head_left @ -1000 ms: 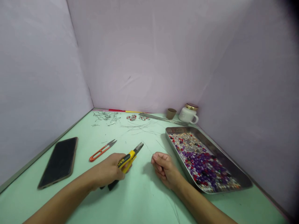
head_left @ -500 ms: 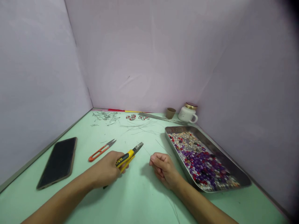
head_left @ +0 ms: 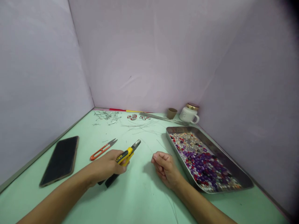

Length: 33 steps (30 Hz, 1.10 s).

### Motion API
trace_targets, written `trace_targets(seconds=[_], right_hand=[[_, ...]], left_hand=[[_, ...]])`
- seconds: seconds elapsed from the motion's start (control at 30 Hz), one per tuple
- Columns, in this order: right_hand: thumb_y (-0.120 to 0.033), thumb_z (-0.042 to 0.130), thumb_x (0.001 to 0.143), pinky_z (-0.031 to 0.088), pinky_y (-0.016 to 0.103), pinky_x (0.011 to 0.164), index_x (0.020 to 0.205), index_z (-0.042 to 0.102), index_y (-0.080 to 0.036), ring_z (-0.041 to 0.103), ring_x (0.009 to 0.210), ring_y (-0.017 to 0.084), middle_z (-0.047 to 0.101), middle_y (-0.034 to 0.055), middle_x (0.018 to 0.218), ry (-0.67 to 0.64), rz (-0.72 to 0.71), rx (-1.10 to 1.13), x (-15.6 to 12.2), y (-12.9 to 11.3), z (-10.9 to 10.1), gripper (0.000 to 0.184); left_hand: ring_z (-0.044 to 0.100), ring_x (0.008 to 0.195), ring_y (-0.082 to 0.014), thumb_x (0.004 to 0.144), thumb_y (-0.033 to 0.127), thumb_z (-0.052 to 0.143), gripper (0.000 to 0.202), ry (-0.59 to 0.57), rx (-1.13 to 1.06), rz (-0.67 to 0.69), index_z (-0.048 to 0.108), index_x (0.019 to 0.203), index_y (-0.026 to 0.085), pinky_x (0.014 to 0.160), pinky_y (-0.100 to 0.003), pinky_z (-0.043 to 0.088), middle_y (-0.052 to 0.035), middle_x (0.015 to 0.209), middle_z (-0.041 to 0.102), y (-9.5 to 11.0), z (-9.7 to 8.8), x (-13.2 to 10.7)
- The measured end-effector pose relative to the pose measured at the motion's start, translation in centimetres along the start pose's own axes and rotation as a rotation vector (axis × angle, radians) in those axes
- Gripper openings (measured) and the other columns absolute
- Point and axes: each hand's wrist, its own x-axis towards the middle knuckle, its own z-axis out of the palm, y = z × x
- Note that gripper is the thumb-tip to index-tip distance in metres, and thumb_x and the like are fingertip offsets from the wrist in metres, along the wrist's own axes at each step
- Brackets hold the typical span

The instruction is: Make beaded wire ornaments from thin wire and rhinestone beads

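Observation:
My left hand (head_left: 111, 163) is closed around pliers (head_left: 127, 155) with yellow and black handles. Their metal jaws point up and away to the right, and the black handle ends show below the palm. My right hand (head_left: 165, 169) is closed in a pinch at the left side of the bead tray. Thin wire (head_left: 173, 208) shows below that hand, and a faint strand runs up-left from near its fingertips. What lies inside the fingers is mostly hidden. Orange-handled thread snips (head_left: 102, 151) lie just beyond my left hand.
A metal tray (head_left: 181, 165) of mixed beads (head_left: 205, 165) stands at right. At left lies a phone (head_left: 60, 160). Along the back are cut wire pieces (head_left: 107, 115), beaded pieces (head_left: 132, 117), wire rods (head_left: 163, 118), a brown cup (head_left: 172, 113) and a lidded white mug (head_left: 188, 114).
The pliers have tilted in my left hand, with jaws slightly up and left; both black handle ends now show. My right hand stays closed in nearly the same place. The view has shifted slightly.

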Motion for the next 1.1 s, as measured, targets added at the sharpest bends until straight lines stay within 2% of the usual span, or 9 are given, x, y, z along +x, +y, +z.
trace_targets(seconds=[0.17, 0.37, 0.53, 0.7, 0.87, 1.1], right_hand=[[-0.037, 0.063, 0.068, 0.012, 0.013, 0.023, 0.059, 0.056, -0.012, 0.017, 0.025, 0.000, 0.032, -0.0107, 0.033, 0.006, 0.009, -0.042, 0.0, 0.0, 0.2, 0.027], [-0.038, 0.063, 0.067, 0.012, 0.013, 0.023, 0.059, 0.056, -0.013, 0.017, 0.024, 0.000, 0.031, -0.0111, 0.032, 0.005, 0.012, -0.078, 0.1, 0.1, 0.2, 0.028], [-0.039, 0.063, 0.067, 0.011, 0.014, 0.023, 0.059, 0.056, -0.013, 0.016, 0.024, 0.001, 0.029, -0.0115, 0.030, -0.008, 0.000, -0.096, 0.0, 0.1, 0.2, 0.029], [-0.040, 0.062, 0.068, 0.013, 0.013, 0.023, 0.062, 0.056, -0.013, 0.018, 0.025, 0.001, 0.033, -0.0108, 0.032, -0.004, 0.043, -0.088, 0.1, 0.0, 0.2, 0.029], [-0.041, 0.061, 0.068, 0.015, 0.012, 0.023, 0.062, 0.056, -0.013, 0.021, 0.026, 0.001, 0.036, -0.0099, 0.034, -0.002, 0.065, -0.061, 0.3, 0.0, 0.1, 0.029], [-0.039, 0.061, 0.068, 0.013, 0.012, 0.023, 0.062, 0.055, -0.013, 0.020, 0.026, 0.001, 0.035, -0.0101, 0.035, 0.005, 0.048, -0.042, 0.2, 0.0, 0.1, 0.027]], left_hand=[[0.034, 0.056, -0.0105, 0.064, 0.021, 0.049, 0.008, 0.040, 0.058, 0.033, 0.042, 0.067, 0.019, 0.052, -0.022, 0.027, 0.0054, 0.062, 0.037, 0.0, 0.4, 0.2], [0.035, 0.054, -0.0110, 0.064, 0.023, 0.048, 0.007, 0.090, 0.231, 0.021, 0.043, 0.066, 0.019, 0.049, -0.022, 0.027, 0.0048, 0.058, 0.038, 0.1, 0.6, 0.5], [0.037, 0.054, -0.0119, 0.065, 0.023, 0.045, 0.006, 0.210, 0.394, -0.019, 0.042, 0.064, 0.019, 0.049, -0.022, 0.026, 0.0033, 0.058, 0.041, -0.3, 0.7, 0.8], [0.037, 0.055, -0.0114, 0.064, 0.023, 0.047, 0.007, 0.111, 0.299, 0.020, 0.042, 0.067, 0.019, 0.051, -0.022, 0.029, 0.0039, 0.059, 0.041, -0.4, 0.3, 0.8], [0.036, 0.054, -0.0109, 0.065, 0.024, 0.046, 0.008, 0.156, 0.315, 0.032, 0.039, 0.064, 0.019, 0.050, -0.022, 0.028, 0.0043, 0.059, 0.038, -0.7, 0.1, 1.0], [0.032, 0.053, -0.0100, 0.064, 0.024, 0.046, 0.008, 0.025, 0.220, 0.048, 0.039, 0.065, 0.019, 0.048, -0.021, 0.027, 0.0053, 0.059, 0.034, 0.4, 1.1, 0.3]])
